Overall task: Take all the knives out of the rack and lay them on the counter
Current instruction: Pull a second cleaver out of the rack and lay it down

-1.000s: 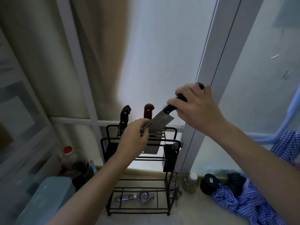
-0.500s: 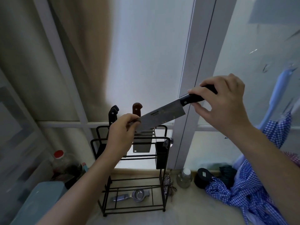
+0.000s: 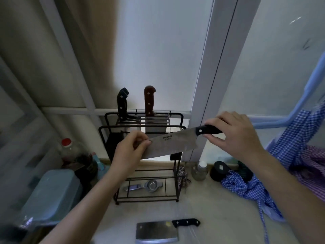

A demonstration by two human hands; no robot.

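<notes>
**Steel blade level in two hands, counter waiting below**

Black-handled chef's knife point(image 3: 177, 143) sits crosswise in mid-air, handle right, tip left. Right hand point(image 3: 233, 136) is wrapped round the handle; left hand point(image 3: 131, 152) pinches the blade near its tip. It's clear of the rack point(image 3: 142, 127), where two knives point(image 3: 123, 104) point(image 3: 149, 101) stand upright. Down near, a cleaver point(image 3: 156, 231) already lies flat on the pale counter point(image 3: 219, 217). Bare room just right of it looks like the landing spot.
</notes>
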